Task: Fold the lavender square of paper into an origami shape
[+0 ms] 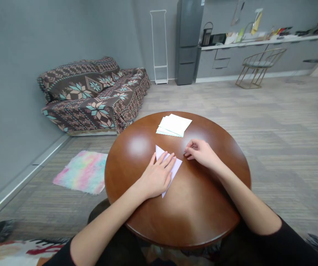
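A light purple sheet of paper (177,166), folded into a triangle, lies on the round brown table (186,207). My left hand (159,177) rests flat across it with fingers spread, hiding its middle. To the right of the paper, my right hand (200,151) hovers at the tabletop, fingers loosely curled and a little apart. Nothing shows in that hand, and it does not touch the folded paper. Farther back on the table sits a fanned stack of pale paper sheets (175,125).
Beyond the table at left stands a sofa (92,96) under a patterned cover. A fluffy pastel rug (82,171) lies on the floor. Along the back are a white rack (161,67), a grey refrigerator (189,40), a kitchen counter (247,43) and a metal-framed chair (261,63).
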{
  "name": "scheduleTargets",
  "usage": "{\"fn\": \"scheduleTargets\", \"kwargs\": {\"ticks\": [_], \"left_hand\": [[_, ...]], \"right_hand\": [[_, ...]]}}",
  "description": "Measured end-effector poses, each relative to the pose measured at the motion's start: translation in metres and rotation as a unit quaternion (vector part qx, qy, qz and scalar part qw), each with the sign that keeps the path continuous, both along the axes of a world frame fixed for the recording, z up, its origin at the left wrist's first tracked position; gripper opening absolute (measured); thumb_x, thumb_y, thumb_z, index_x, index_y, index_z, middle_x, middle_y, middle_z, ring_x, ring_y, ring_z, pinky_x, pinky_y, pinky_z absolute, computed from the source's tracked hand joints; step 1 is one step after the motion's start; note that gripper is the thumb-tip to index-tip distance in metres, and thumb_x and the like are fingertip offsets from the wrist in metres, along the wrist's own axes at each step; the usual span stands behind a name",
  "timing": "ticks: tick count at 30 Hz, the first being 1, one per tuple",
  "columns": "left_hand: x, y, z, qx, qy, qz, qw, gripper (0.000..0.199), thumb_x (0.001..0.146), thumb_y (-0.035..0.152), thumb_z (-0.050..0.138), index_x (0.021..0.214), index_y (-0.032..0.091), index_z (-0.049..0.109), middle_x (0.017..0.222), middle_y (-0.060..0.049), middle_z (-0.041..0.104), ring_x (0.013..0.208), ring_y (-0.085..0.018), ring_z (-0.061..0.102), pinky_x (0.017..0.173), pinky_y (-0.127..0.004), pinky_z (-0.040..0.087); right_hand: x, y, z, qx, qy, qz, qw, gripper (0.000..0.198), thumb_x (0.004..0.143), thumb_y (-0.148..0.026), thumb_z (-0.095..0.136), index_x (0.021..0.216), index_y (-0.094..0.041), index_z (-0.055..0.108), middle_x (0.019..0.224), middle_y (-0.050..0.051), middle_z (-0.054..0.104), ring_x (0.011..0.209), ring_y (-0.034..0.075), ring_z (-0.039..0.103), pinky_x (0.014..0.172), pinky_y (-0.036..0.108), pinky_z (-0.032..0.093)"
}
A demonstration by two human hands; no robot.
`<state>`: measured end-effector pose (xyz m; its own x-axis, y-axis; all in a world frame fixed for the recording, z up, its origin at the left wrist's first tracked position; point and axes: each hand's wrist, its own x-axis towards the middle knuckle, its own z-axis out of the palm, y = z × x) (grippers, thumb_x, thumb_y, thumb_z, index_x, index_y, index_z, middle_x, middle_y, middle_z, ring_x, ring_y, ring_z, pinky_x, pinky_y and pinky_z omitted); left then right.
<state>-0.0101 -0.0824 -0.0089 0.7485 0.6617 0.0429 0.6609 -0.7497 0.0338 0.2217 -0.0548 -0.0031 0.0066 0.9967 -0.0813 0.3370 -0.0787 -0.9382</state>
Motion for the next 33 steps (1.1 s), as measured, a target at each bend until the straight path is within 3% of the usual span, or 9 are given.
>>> {"fn": "scheduleTargets", "kwargs": {"ticks": [5,9,12,17,21,27,33], "left_hand": [[-0.003,0.0,0.005,-0.001,0.001,-0.014,1.0,0.056,0.102,0.029,0.031,0.158,0.019,0.032,0.166,-0.011,0.031,0.154,-0.03,0.025,0.123,-0.056,0.02],[-0.007,-0.001,0.013,-0.023,0.014,-0.102,0.994,0.057,0.102,0.031,0.033,0.158,0.023,0.03,0.165,-0.01,0.032,0.155,-0.03,0.024,0.125,-0.057,0.013],[-0.008,-0.002,0.017,-0.031,0.022,-0.142,0.989,0.059,0.101,0.03,0.034,0.159,0.024,0.028,0.165,-0.01,0.032,0.155,-0.029,0.023,0.125,-0.058,0.009],[-0.008,-0.003,0.014,-0.026,0.028,-0.116,0.992,0.058,0.101,0.034,0.036,0.158,0.028,0.031,0.166,-0.008,0.03,0.155,-0.033,0.021,0.124,-0.061,0.01],[-0.007,-0.005,0.009,-0.01,0.021,-0.087,0.996,0.059,0.101,0.038,0.036,0.159,0.028,0.029,0.168,-0.01,0.026,0.155,-0.035,0.02,0.123,-0.061,0.011],[-0.007,-0.005,0.002,-0.004,0.006,-0.062,0.998,0.061,0.103,0.038,0.033,0.159,0.016,0.027,0.167,-0.013,0.028,0.156,-0.031,0.02,0.126,-0.05,0.011],[-0.01,-0.003,-0.002,0.004,0.002,-0.059,0.998,0.061,0.103,0.036,0.034,0.158,0.01,0.027,0.167,-0.017,0.024,0.157,-0.031,0.017,0.126,-0.048,0.012]], "right_hand": [[0.004,0.002,-0.002,0.04,-0.016,0.025,0.999,0.009,0.087,-0.024,0.062,0.08,-0.02,0.058,0.081,0.005,0.071,0.079,0.019,0.071,0.068,0.03,0.059],[0.004,0.001,0.002,0.089,-0.099,0.06,0.989,0.008,0.086,-0.026,0.063,0.081,-0.02,0.063,0.083,0.003,0.072,0.078,0.019,0.068,0.074,0.03,0.054],[0.001,-0.002,0.005,0.095,-0.105,0.101,0.985,0.006,0.085,-0.024,0.062,0.083,-0.02,0.065,0.086,0.002,0.073,0.079,0.018,0.068,0.076,0.03,0.051],[0.0,-0.003,0.003,0.111,-0.125,0.152,0.974,0.003,0.084,-0.022,0.063,0.085,-0.021,0.066,0.086,0.002,0.073,0.078,0.018,0.068,0.074,0.03,0.051],[0.004,-0.001,0.0,0.078,-0.088,0.126,0.985,0.003,0.085,-0.02,0.062,0.082,-0.02,0.064,0.081,0.002,0.071,0.075,0.018,0.068,0.072,0.031,0.054],[0.003,-0.002,-0.003,-0.018,0.052,0.107,0.993,0.006,0.083,-0.018,0.066,0.08,-0.018,0.061,0.076,0.003,0.069,0.078,0.018,0.07,0.072,0.032,0.063],[0.004,-0.001,-0.008,-0.043,0.106,0.112,0.987,0.01,0.081,-0.021,0.072,0.081,-0.017,0.063,0.079,0.004,0.07,0.081,0.018,0.07,0.074,0.034,0.065]]}}
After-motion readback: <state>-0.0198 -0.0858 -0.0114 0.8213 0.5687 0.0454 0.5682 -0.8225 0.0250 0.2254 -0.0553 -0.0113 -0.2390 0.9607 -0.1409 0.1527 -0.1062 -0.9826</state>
